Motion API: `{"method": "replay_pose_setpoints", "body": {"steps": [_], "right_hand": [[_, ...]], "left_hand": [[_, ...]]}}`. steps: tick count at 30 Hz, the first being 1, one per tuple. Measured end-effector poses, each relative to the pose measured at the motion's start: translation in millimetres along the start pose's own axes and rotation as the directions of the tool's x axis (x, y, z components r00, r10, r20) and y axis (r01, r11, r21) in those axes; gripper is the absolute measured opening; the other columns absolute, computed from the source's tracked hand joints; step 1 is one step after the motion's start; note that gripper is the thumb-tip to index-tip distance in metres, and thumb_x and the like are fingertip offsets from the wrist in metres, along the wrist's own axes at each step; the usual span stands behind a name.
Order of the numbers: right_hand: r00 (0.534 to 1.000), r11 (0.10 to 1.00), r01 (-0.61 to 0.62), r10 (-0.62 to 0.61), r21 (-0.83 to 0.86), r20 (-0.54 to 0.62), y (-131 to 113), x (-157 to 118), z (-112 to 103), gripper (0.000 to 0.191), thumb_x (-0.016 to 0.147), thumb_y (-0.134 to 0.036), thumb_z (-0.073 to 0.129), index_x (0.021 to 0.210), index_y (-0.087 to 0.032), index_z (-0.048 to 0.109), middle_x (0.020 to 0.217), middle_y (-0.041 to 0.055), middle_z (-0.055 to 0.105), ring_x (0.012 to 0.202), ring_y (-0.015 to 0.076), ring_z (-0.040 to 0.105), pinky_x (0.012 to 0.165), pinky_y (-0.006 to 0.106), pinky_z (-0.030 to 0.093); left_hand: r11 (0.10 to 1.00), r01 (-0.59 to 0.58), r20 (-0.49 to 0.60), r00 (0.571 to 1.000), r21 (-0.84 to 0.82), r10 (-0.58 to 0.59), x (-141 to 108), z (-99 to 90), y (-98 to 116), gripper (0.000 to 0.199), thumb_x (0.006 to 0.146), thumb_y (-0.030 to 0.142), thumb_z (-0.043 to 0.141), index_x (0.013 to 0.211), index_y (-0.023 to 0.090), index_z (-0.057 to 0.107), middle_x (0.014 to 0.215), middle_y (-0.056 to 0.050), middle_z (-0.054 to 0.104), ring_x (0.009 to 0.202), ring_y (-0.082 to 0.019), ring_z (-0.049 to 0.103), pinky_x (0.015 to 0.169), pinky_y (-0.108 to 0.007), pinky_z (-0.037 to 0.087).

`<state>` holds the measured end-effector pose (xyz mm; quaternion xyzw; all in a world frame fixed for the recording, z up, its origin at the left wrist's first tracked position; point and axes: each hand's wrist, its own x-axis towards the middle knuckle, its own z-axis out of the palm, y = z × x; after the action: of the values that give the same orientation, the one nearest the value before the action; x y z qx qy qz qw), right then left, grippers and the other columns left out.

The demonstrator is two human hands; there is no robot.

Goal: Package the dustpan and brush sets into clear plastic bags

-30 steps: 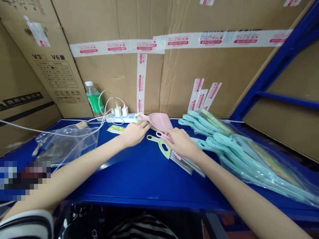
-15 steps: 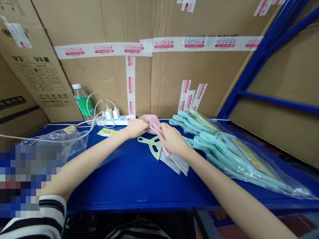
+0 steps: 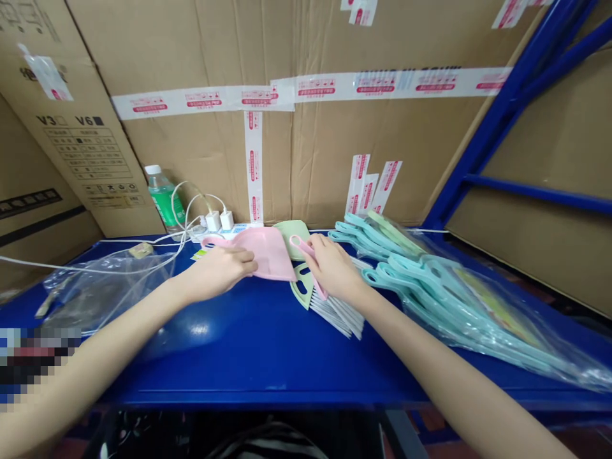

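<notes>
My left hand [image 3: 220, 271] is closed on the pink dustpan [image 3: 268, 252], near its handle, with the pan facing right. Behind the pan lies a green dustpan [image 3: 295, 237]. Fingers of my right hand [image 3: 332, 261] are wrapped round a pink brush [image 3: 302, 244], whose looped handle end sticks out to the left. Its bristles overlap those of a green brush [image 3: 302, 290], which lies on the blue table [image 3: 229, 357] and is partly covered by the pink pan.
Several teal handled pieces [image 3: 411, 274] in clear plastic lie on the right. At the left are a plastic bag [image 3: 109, 287], a bottle [image 3: 167, 201], white cables and a power strip [image 3: 239, 228]. Cardboard [image 3: 320, 146] stands behind; a blue frame [image 3: 497, 121] rises at right.
My left hand has moved left and toward me, pulling the pink dustpan out over the table and uncovering the green dustpan. My right hand stays on the pink brush.
</notes>
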<state>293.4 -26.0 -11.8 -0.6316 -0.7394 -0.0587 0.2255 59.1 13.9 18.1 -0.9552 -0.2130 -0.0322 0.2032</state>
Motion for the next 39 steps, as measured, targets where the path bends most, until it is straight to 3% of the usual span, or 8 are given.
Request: {"method": "replay_pose_setpoints", "body": {"steps": [5, 9, 23, 28, 31, 34, 37, 39], "right_hand": [[0.996, 0.996, 0.082, -0.081, -0.030, 0.024, -9, -4, 6, 0.012, 0.093, -0.020, 0.042, 0.092, -0.019, 0.053, 0.095, 0.0113, 0.064, 0.090, 0.0261, 0.059, 0.077, 0.035, 0.041], [0.980, 0.981, 0.194, -0.193, -0.016, 0.036, -16, -6, 9, 0.012, 0.093, -0.018, 0.043, 0.089, -0.020, 0.054, 0.087, 0.0077, 0.064, 0.085, 0.0240, 0.059, 0.075, 0.034, 0.041], [0.871, 0.904, 0.427, -0.420, 0.028, 0.254, -81, 1, 25, 0.007, 0.089, -0.016, 0.051, 0.095, -0.016, 0.057, 0.094, 0.0102, 0.064, 0.089, 0.0247, 0.058, 0.078, 0.037, 0.041], [0.853, 0.886, 0.451, -0.462, 0.103, 0.244, -97, 3, 30, 0.011, 0.092, -0.019, 0.047, 0.097, -0.015, 0.056, 0.096, 0.0112, 0.064, 0.089, 0.0245, 0.057, 0.079, 0.038, 0.041], [0.850, 0.885, 0.435, -0.464, 0.163, 0.249, -100, 0, 31, 0.010, 0.091, -0.019, 0.048, 0.095, -0.015, 0.057, 0.092, 0.0102, 0.065, 0.086, 0.0239, 0.058, 0.078, 0.038, 0.041], [0.844, 0.870, 0.430, -0.482, 0.240, 0.235, -100, -5, 31, 0.008, 0.090, -0.019, 0.050, 0.094, -0.016, 0.056, 0.093, 0.0091, 0.065, 0.087, 0.0229, 0.058, 0.078, 0.036, 0.042], [0.832, 0.847, 0.452, -0.514, 0.281, 0.210, -101, -9, 32, 0.006, 0.091, -0.018, 0.051, 0.090, -0.017, 0.056, 0.092, 0.0079, 0.065, 0.087, 0.0219, 0.058, 0.079, 0.035, 0.043], [0.831, 0.838, 0.463, -0.523, 0.288, 0.186, -103, -9, 34, 0.008, 0.092, -0.021, 0.051, 0.087, -0.017, 0.056, 0.089, 0.0072, 0.064, 0.084, 0.0217, 0.057, 0.078, 0.036, 0.043]], "left_hand": [[0.957, 0.023, 0.079, 0.997, -0.288, -0.001, -48, -19.7, 6, 0.032, 0.097, 0.018, 0.035, 0.077, 0.018, 0.060, 0.076, -0.001, 0.063, 0.066, -0.013, 0.057, 0.060, -0.025, 0.037], [0.889, 0.012, 0.150, 0.987, -0.458, 0.064, -66, -22.9, 9, 0.027, 0.095, 0.019, 0.041, 0.076, 0.019, 0.061, 0.072, 0.001, 0.062, 0.066, -0.012, 0.057, 0.061, -0.023, 0.038], [0.828, -0.171, 0.081, 0.965, -0.533, 0.251, -71, -11.1, 30, 0.022, 0.086, 0.013, 0.058, 0.065, 0.019, 0.058, 0.064, 0.003, 0.060, 0.055, -0.011, 0.052, 0.047, -0.028, 0.029], [0.818, -0.155, 0.008, 0.981, -0.554, 0.192, -68, -8.2, 40, 0.015, 0.089, 0.017, 0.057, 0.076, 0.020, 0.065, 0.075, 0.001, 0.066, 0.062, -0.013, 0.056, 0.053, -0.028, 0.036], [0.761, -0.071, 0.003, 0.995, -0.645, 0.096, -70, -15.0, 28, 0.016, 0.092, 0.027, 0.055, 0.085, 0.020, 0.067, 0.082, -0.001, 0.068, 0.073, -0.014, 0.061, 0.062, -0.025, 0.042], [0.789, 0.182, 0.014, 0.977, -0.587, -0.214, -78, -20.3, 2, 0.032, 0.097, 0.035, 0.042, 0.083, 0.018, 0.065, 0.078, -0.002, 0.067, 0.069, -0.013, 0.060, 0.065, -0.025, 0.043], [0.820, 0.413, 0.184, 0.911, -0.397, -0.370, -84, -16.5, -17, 0.042, 0.097, 0.038, 0.033, 0.070, 0.018, 0.057, 0.064, -0.001, 0.062, 0.057, -0.014, 0.055, 0.059, -0.026, 0.038], [0.812, 0.455, 0.317, 0.881, -0.365, -0.352, -85, -11.4, -19, 0.044, 0.098, 0.037, 0.030, 0.065, 0.019, 0.053, 0.055, 0.001, 0.057, 0.053, -0.014, 0.053, 0.058, -0.026, 0.037]]}}
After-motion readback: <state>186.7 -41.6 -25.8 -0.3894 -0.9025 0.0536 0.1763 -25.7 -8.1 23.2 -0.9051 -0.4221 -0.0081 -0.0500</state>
